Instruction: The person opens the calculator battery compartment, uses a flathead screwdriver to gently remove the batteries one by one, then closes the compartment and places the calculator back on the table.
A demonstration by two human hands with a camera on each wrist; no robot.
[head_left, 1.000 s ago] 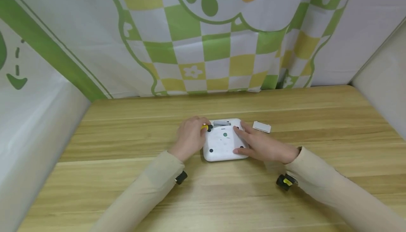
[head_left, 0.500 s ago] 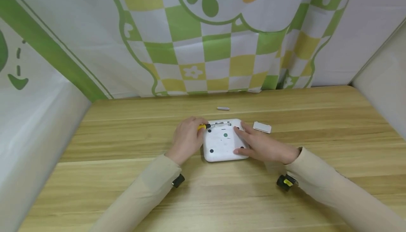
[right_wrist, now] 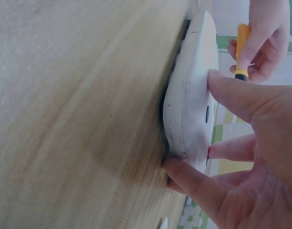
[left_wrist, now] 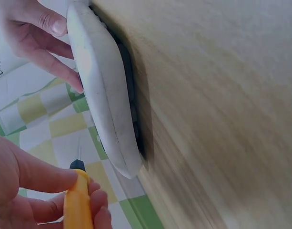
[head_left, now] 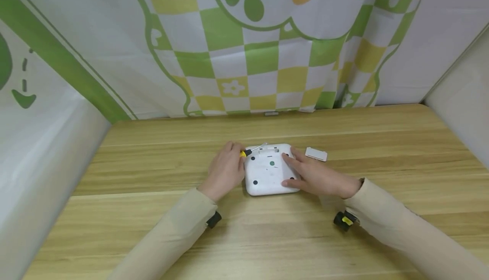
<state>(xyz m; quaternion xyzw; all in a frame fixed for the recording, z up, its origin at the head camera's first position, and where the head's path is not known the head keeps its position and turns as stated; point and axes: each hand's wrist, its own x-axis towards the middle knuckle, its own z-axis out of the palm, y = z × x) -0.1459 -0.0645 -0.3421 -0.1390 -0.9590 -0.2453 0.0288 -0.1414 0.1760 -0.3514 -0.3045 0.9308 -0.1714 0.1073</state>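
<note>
I judge the battery compartment [head_left: 268,150] emptied but its cover [head_left: 316,154] still unfitted, with the battery [head_left: 271,113] by the curtain [head_left: 261,55], my left hand [head_left: 223,168] gripping a yellow-handled screwdriver [left_wrist: 78,205], my right hand [head_left: 318,176] spread on the upturned calculator [head_left: 269,174].

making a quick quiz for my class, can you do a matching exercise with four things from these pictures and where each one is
Things
1. yellow-handled metal screwdriver
2. white rounded-square plastic device
3. small white rectangular plastic cover
4. small slim grey piece

Places
A. on the brown wooden table, right of the device
B. gripped by the left hand
C. at the bottom edge of the green-yellow-white checked curtain
D. touched by the right hand

Pairs: 1-B, 2-D, 3-A, 4-C
</note>
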